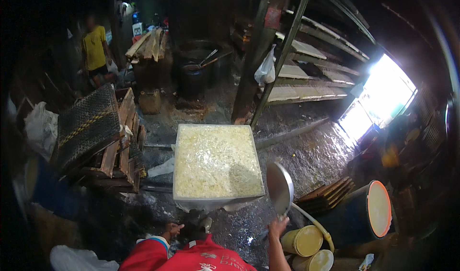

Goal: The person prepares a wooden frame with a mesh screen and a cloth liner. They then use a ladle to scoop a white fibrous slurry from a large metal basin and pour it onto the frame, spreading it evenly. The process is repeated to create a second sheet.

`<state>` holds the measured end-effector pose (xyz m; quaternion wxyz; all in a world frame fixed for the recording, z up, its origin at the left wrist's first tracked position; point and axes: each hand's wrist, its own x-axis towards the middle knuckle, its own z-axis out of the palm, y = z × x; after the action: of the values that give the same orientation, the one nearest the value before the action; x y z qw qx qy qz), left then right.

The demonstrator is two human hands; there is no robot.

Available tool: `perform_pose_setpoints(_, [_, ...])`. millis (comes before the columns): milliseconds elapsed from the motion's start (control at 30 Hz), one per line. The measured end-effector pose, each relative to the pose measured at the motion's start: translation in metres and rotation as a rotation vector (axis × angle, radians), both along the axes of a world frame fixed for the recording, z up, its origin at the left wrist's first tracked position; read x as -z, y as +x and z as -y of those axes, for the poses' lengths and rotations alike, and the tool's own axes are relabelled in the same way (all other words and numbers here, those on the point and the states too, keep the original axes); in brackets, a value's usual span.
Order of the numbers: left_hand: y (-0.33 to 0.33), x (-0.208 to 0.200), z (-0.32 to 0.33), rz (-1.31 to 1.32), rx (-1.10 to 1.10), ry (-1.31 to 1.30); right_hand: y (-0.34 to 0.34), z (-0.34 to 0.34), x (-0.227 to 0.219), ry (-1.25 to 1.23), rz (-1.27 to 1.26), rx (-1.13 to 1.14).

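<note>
In front of me stands a square, shallow tray filled to its rim with a wet, pale yellow, curd-like mass. My right hand, just beyond the tray's near right corner, is closed on the lower end of a round, shallow metal pan. The pan is tipped up on its side, apart from the tray; whether it has a handle is hidden by my grip. My left hand hangs low in front of my red shirt, near the tray's near left corner. It holds nothing, and its fingers are apart.
Stacked wooden frames with a woven mat stand left. A blue barrel, yellow buckets and a hose crowd the right. Behind are a large dark vat, a wooden post, shelves and a person in yellow.
</note>
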<state>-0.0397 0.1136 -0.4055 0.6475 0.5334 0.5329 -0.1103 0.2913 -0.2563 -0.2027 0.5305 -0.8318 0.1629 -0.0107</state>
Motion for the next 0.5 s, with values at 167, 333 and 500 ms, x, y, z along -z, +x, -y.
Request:
perform_pose_setpoints(167, [-0.071,0.033,0.059,-0.274,0.295,0.040,-0.111,0.216,0.012,-0.381,0.261,-0.273])
perform_pose_setpoints(333, [-0.095,0.065,0.084,-0.635,0.838,0.397,-0.185,0.305,-0.067,-0.768,-0.129,-0.430])
perform_pose_setpoints(500, [-0.013,0.048,0.083,-0.041,0.881,0.434,-0.232,0.338,-0.114,-0.787,-0.269,-0.222])
